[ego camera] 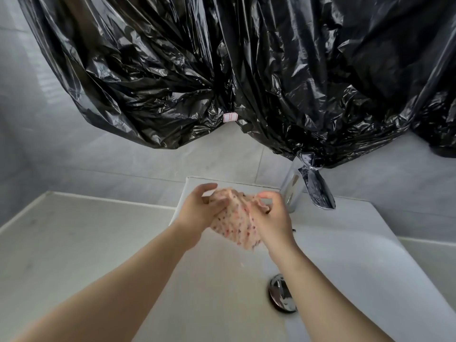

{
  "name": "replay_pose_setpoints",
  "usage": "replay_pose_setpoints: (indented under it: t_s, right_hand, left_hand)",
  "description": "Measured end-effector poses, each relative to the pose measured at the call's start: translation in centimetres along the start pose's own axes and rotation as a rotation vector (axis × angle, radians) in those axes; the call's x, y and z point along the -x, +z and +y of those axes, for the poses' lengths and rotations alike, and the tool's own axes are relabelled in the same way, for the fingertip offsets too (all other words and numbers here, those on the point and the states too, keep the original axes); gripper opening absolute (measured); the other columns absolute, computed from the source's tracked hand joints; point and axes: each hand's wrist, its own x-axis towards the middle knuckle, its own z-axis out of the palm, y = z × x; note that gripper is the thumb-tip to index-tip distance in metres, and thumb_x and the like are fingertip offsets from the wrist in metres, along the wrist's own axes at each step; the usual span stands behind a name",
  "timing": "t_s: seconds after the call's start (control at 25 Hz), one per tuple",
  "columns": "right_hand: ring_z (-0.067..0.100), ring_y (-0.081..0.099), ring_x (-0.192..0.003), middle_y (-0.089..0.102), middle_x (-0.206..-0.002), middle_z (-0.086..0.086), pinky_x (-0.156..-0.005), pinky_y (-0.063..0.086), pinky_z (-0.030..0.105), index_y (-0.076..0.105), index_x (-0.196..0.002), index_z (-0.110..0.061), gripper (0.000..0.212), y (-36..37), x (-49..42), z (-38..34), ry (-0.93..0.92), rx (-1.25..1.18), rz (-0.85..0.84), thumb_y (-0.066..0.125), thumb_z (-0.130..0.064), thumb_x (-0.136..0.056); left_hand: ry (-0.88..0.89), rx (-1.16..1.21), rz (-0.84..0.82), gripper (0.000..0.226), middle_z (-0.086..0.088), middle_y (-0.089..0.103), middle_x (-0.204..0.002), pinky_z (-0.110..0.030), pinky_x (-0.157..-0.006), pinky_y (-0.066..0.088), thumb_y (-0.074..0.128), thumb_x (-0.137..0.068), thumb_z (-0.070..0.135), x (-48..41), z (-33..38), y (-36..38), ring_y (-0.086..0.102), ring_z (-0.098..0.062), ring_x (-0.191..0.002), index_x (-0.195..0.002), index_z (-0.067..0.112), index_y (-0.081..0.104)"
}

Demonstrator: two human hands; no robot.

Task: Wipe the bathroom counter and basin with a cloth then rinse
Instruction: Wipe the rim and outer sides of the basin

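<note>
My left hand [197, 214] and right hand [274, 219] both gripped the cloth [235, 224] over the basin [357, 255]. I judged a loose grip could drop it onto the drain [281, 293].

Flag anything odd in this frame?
Crumpled black plastic hangs across the wall above the basin, its lower edge reaching the tap. Nothing looks spilled or broken. Left hand and right hand grip the cloth.

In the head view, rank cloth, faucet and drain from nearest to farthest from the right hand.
1. Cloth, gripped in the right hand itself.
2. Faucet, just beyond the fingers, to the right.
3. Drain, low in the basin, nearer the camera.
</note>
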Motion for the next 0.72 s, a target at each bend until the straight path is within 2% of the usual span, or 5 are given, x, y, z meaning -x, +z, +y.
replay_pose_setpoints:
  t_s: [0.12, 0.24, 0.48, 0.6, 0.72]
  right_hand:
    - [0.027, 0.058, -0.104, 0.059, -0.116, 0.007, -0.081, 0.048, 0.035, 0.059, -0.116, -0.013, 0.038, 0.6, -1.8, 0.7, -0.409, 0.638, 0.19, 0.065, -0.004, -0.081]
    - [0.03, 0.066, -0.099, 0.07, -0.106, 0.005, -0.083, 0.05, 0.04, 0.07, -0.101, -0.014, 0.033, 2.5, -2.1, 2.9, -0.75, 0.914, 0.088, 0.068, -0.009, -0.069]
    - [0.025, 0.027, -0.14, 0.032, -0.152, 0.002, -0.114, 0.011, 0.038, 0.036, -0.144, -0.022, 0.074, 1.9, -5.8, 4.1, -0.533, 1.085, -0.192, 0.003, -0.047, -0.082]
    - [0.031, 0.021, -0.14, 0.029, -0.153, 0.007, -0.113, 0.009, 0.045, 0.035, -0.143, -0.027, 0.071, 4.3, -5.7, 3.3, -0.252, 1.1, 0.053, 0.0, -0.048, -0.085]
    - [0.029, 0.017, -0.141, 0.029, -0.153, -0.001, -0.11, 0.003, 0.049, 0.04, -0.136, -0.038, 0.065, 9.5, -4.1, 1.8, -0.394, 1.061, -0.14, 0.0, -0.052, -0.087]
  left_hand:
    - [0.297, -0.949, 0.088, 0.05, -0.001, 0.042, -0.138, -0.034, -0.1, 0.035, 0.055, -0.09, 0.021, -1.7, 0.3, -1.3, 0.042, -0.024, -0.123, -0.137, 0.023, 0.039]
    - [0.377, -1.266, 0.042, 0.039, 0.005, 0.033, -0.145, -0.033, -0.105, 0.025, 0.043, -0.094, 0.026, -1.6, -1.0, -2.9, 0.026, -0.018, -0.135, -0.134, 0.028, 0.044]
    - [0.018, -0.74, 0.099, 0.064, -0.009, 0.04, -0.138, -0.03, -0.086, 0.04, 0.062, -0.086, 0.025, -1.5, -3.3, -5.8, 0.048, -0.029, -0.114, -0.14, 0.013, 0.03]
    - [-0.09, -0.67, 0.075, 0.054, -0.011, 0.056, -0.119, -0.028, -0.072, 0.041, 0.062, -0.087, 0.025, -1.6, -3.4, -5.5, 0.052, -0.025, -0.09, -0.132, 0.011, 0.036]
    - [-0.06, -0.699, 0.103, 0.048, -0.013, 0.058, -0.115, -0.028, -0.068, 0.039, 0.063, -0.087, 0.023, -1.6, -3.2, -5.3, 0.049, -0.023, -0.085, -0.126, 0.008, 0.04]
